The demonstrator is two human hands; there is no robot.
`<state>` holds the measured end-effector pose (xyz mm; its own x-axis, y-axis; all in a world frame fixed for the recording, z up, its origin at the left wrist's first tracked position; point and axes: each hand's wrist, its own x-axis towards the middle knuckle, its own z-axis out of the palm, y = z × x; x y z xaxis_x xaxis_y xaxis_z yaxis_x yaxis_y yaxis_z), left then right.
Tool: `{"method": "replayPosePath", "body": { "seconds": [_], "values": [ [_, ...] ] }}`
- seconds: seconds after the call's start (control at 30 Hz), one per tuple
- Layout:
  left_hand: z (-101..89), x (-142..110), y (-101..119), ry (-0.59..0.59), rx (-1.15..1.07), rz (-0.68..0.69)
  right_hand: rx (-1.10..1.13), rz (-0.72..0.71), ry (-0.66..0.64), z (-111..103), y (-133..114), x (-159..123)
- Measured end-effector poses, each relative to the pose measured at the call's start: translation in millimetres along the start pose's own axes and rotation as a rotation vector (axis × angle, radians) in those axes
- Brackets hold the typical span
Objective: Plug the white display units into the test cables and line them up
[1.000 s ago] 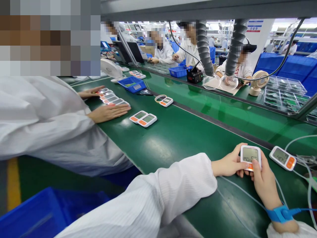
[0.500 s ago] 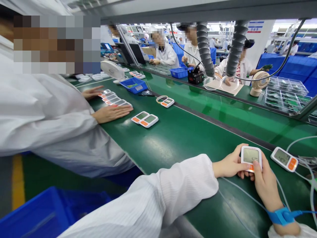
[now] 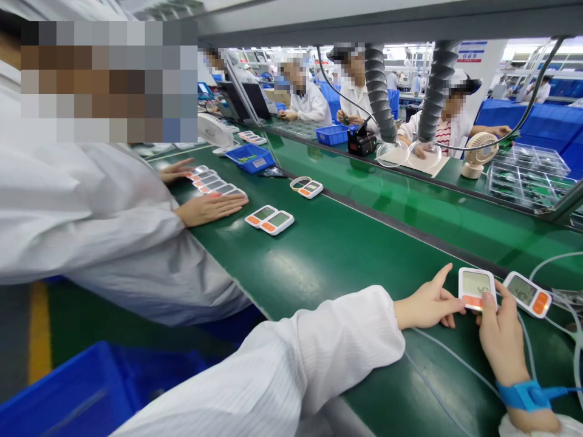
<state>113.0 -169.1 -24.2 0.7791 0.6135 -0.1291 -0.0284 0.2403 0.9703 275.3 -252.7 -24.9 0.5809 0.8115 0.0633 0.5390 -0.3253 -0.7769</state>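
A white digital device [image 3: 476, 285] with a grey screen and an orange button lies flat on the green conveyor belt [image 3: 346, 255]. My right hand [image 3: 501, 334] grips its lower right corner, thumb near the orange button. My left hand [image 3: 428, 303] rests on the belt with its fingers spread, fingertips touching the device's left edge and the index finger raised. A second identical device [image 3: 528, 293] lies just to the right, almost touching the first. A blue wrist strap [image 3: 523, 394] is on my right wrist.
A co-worker in a white coat at left has both hands on a row of devices [image 3: 218, 185]. Two devices [image 3: 269, 220], another device [image 3: 310, 187], a blue bin [image 3: 249, 156], extraction hoses [image 3: 378, 91], a fan [image 3: 478, 152], trays [image 3: 523, 170], white cables [image 3: 560, 315], blue crate [image 3: 82, 394].
The device went from upright in both hands to lying flat on the belt, shifted right beside the second device. My left fingers have opened off it.
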Motion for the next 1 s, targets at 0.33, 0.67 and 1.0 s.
{"method": "replayPosePath", "body": {
  "seconds": [0.33,0.67,1.0],
  "values": [
    [-21.0,2,20,0.180,0.180,0.124,-0.023,-0.067,-0.006,2,11,7],
    [-165.5,-84,44,0.850,1.212,0.206,-0.182,-0.759,-0.416,17,-6,-21],
    [-294.8,-166,38,1.386,1.296,-0.306,-0.159,-0.819,-0.583,21,-19,-33]
  ]
}}
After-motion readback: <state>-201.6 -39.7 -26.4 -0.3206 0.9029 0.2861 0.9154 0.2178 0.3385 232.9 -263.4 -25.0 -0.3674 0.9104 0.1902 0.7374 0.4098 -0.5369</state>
